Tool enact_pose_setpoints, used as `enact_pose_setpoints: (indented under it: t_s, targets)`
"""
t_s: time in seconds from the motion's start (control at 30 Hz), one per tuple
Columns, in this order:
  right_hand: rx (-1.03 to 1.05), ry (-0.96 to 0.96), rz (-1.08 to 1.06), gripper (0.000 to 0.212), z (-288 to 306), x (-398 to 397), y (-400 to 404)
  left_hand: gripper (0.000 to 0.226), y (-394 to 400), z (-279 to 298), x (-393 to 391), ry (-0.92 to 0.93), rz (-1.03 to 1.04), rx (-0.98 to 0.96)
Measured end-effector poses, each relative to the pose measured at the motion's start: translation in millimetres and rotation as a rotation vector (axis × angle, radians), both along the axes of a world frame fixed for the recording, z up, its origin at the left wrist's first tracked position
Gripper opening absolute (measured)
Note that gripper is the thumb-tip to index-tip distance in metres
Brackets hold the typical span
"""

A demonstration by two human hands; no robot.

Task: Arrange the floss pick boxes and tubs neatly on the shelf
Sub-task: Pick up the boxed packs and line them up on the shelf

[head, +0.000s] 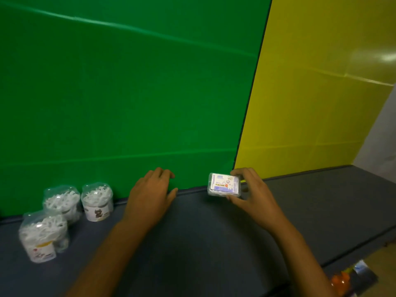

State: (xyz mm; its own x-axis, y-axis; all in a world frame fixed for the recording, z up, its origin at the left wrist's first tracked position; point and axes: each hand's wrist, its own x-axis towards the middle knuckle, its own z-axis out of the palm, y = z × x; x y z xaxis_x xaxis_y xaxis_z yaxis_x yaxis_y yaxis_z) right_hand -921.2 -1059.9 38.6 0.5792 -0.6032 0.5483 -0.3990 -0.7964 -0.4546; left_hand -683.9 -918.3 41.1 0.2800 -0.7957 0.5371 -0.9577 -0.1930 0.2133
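Note:
My right hand (252, 194) grips a small clear floss pick box (224, 185) with a white and purple label, holding it upright just above the dark grey shelf (192, 243) near the back wall. My left hand (150, 194) rests palm down on the shelf to the left of the box, fingers loosely curled against the green wall, holding nothing. Three clear tubs of white floss picks stand at the far left: one (97, 202) against the wall, one (61, 203) beside it, and one (42, 236) nearer the front.
A green panel (128, 93) backs the shelf and a yellow panel (310, 103) closes its right side. The shelf's front edge runs down to the right, with colourful items (351, 279) below it at the lower right corner.

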Motion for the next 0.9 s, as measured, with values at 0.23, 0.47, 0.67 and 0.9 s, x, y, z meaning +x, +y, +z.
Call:
enact_pose_setpoints:
  t_s: [0.23, 0.47, 0.67, 0.9]
  targets:
    - [0.034, 0.018, 0.099, 0.049, -16, 24, -54, 0.038, -32, -9, 4, 0.008, 0.082, 0.044]
    - [0.076, 0.111, 0.255, 0.047, -37, 49, -92, 0.035, -51, -19, -9, 0.004, 0.186, 0.044]
    - [0.142, 0.143, 0.345, 0.042, -59, 59, -120, 0.035, -62, -31, -18, -0.036, 0.289, 0.056]
    - [0.191, 0.122, 0.439, 0.036, -80, 71, -131, 0.038, -63, -29, -24, -0.079, 0.363, 0.085]
